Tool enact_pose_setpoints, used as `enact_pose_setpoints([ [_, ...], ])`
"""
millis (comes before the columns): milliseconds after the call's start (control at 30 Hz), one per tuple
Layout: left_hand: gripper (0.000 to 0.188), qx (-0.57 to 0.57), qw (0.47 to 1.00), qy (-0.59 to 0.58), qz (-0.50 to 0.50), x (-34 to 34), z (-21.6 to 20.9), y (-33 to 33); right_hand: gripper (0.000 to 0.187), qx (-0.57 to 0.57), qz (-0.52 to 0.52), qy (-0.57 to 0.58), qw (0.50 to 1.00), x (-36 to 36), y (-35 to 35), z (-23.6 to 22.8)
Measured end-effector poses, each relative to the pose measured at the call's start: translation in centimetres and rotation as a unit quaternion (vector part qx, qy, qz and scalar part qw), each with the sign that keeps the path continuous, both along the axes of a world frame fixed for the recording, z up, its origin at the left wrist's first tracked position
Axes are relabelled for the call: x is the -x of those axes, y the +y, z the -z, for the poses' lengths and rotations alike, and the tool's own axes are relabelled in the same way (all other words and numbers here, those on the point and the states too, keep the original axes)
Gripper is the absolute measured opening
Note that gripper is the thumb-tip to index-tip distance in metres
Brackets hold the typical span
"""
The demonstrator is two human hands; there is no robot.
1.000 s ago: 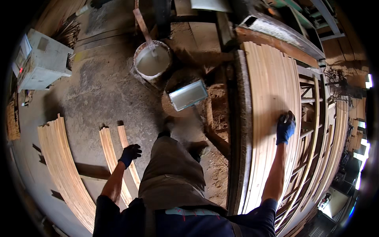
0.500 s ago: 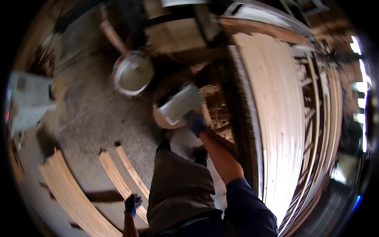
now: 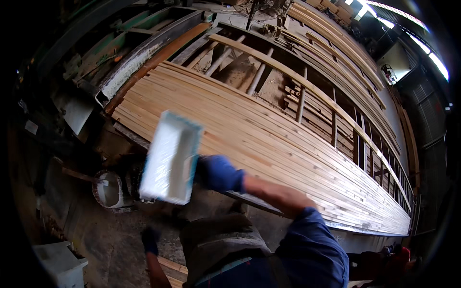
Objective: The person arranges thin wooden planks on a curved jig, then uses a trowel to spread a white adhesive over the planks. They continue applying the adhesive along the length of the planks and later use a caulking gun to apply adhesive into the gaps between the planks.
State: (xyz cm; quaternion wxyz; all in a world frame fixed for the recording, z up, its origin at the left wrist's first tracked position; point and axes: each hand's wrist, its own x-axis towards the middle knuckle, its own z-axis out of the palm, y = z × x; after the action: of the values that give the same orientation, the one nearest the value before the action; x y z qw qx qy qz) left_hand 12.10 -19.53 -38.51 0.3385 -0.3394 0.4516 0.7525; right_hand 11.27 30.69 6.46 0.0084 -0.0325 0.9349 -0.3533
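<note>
My right hand [image 3: 218, 174], in a blue glove, is closed on a rectangular white trough [image 3: 169, 156] with teal edges. A glossy white substance coats its inside. The trough is held tilted over the near edge of a row of pale wood strips [image 3: 269, 149], lying side by side on a long frame. Its grip point is partly hidden behind the glove. My left hand [image 3: 150, 241], in a dark glove, hangs low at the left, away from the frame. Its fingers are too dark and blurred to read.
A round bucket [image 3: 109, 189] with white residue and a stick stands on the floor at left. Beyond the strips runs a long wooden rail [image 3: 307, 84] over crossbars. A pale box [image 3: 62, 264] is at lower left. More boards [image 3: 173, 269] lie below my left hand.
My view has swung to the right, towards the long frame. My right hand has raised the trough from above a round container near the floor to over the strips' edge.
</note>
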Motion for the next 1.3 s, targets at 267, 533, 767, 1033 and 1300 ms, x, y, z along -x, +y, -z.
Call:
enact_pose_setpoints([
  [267, 0.046, 0.076, 0.944, 0.298, 0.122, 15.2, -18.9, 25.6, 0.01, -0.021, 0.308, -0.038, 0.95, -28.2, 27.8, 0.0],
  [533, 0.044, 0.334, 0.882, 0.313, 0.11, 17.6, -22.1, 32.2, 0.015, -0.023, 0.412, -0.174, 0.894, -39.6, 38.5, 3.2],
  [767, 0.04, 0.273, 0.851, 0.389, 0.224, 16.6, -20.0, 30.6, 0.012, -0.248, 0.135, -0.07, 0.957, -8.8, 36.0, 2.2],
  [1033, 0.026, 0.224, 0.89, 0.366, 0.151, 15.4, -28.3, 33.2, 0.023, -0.117, -0.005, 0.018, 0.993, 35.6, 22.9, 4.5],
  [1300, 0.029, 0.14, 0.889, 0.413, 0.138, 15.9, -27.3, 32.7, 0.021, -0.001, 0.11, -0.072, 0.991, 42.8, 16.1, 3.8],
])
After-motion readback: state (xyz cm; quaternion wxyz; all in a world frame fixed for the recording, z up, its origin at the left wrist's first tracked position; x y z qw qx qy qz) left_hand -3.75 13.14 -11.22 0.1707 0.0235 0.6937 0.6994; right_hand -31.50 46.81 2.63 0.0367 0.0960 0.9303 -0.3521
